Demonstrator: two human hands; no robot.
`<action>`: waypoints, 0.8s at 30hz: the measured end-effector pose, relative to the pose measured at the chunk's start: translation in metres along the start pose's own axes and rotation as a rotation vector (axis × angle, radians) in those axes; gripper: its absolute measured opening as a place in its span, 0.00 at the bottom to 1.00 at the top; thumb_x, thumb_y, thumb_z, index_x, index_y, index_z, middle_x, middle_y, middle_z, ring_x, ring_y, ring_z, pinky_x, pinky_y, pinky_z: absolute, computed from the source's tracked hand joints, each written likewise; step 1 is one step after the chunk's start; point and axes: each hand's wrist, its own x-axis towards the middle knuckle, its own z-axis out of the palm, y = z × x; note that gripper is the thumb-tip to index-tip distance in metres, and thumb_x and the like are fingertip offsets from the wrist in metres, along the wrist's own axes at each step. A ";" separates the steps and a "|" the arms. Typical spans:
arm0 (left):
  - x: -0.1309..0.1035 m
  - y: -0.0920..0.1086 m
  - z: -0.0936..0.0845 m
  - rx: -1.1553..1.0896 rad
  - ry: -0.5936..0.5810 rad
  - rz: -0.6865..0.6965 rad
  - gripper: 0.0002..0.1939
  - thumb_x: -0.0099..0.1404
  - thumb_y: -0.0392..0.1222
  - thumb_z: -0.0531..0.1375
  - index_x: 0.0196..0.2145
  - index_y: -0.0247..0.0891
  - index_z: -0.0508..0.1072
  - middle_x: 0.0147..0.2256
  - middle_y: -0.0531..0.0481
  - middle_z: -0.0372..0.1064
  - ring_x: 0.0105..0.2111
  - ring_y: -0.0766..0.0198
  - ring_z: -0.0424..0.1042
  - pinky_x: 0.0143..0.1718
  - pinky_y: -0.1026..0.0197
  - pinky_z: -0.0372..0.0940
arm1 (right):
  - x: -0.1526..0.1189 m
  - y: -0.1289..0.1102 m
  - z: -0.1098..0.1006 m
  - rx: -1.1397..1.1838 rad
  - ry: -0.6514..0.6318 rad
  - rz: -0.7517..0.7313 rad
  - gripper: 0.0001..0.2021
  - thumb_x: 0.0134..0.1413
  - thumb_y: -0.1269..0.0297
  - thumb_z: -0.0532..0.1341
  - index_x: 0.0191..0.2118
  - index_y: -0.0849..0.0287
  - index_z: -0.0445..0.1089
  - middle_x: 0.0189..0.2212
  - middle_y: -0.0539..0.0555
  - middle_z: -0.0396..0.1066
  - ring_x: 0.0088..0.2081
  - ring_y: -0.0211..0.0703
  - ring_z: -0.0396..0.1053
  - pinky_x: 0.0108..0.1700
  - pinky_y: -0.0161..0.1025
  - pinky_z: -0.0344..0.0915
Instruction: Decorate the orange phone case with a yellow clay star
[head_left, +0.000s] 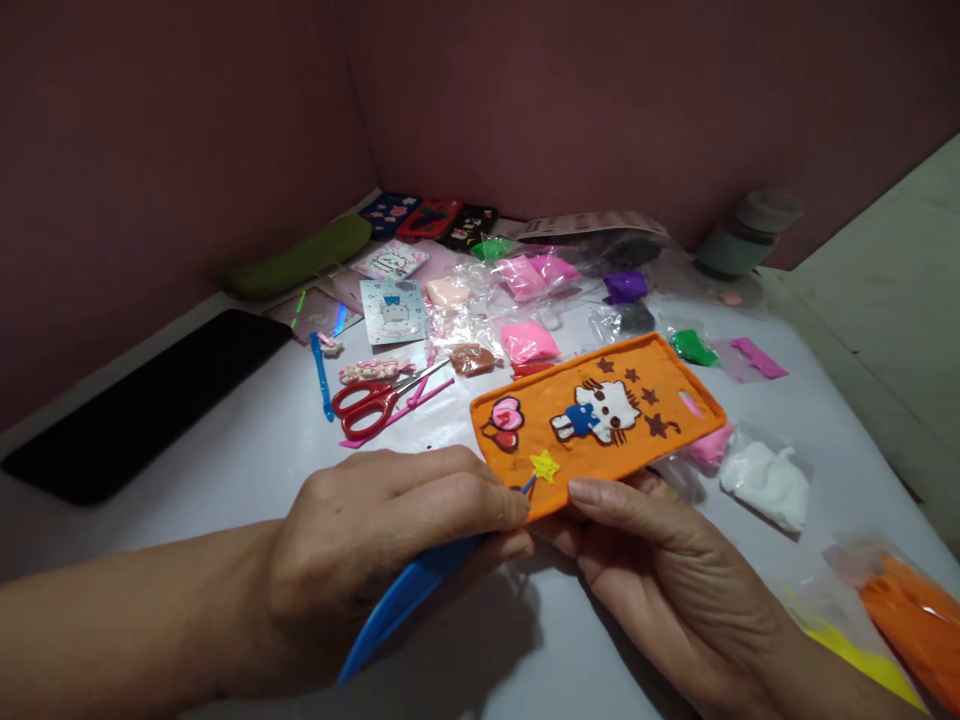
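An orange clay-covered phone case (555,400) is held up and tilted near the middle. It bears a white cat figure in blue, brown stars, pink and red balloons and a yellow star. My right hand (667,570) grips its lower edge, thumb on the front and fingers behind. My left hand (405,520) is closed at the lower left corner, its fingertips by the yellow star and a thin blue stem. A blue flat piece (412,592) sticks out below my left hand; how it is held is partly hidden.
Red-handled scissors (369,402), a blue tool (321,378) and pink strips lie behind my left hand. Bagged clay (529,342) spreads across the back and right. A black slab (150,400) lies left; a jar (746,237) stands back right.
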 end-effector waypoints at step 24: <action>0.000 0.002 -0.002 0.037 -0.013 -0.023 0.10 0.73 0.41 0.52 0.39 0.41 0.73 0.32 0.53 0.77 0.25 0.68 0.74 0.27 0.69 0.64 | 0.000 -0.001 -0.001 0.007 -0.012 0.007 0.32 0.38 0.76 0.73 0.53 0.47 0.72 0.35 0.50 0.79 0.39 0.43 0.76 0.41 0.37 0.73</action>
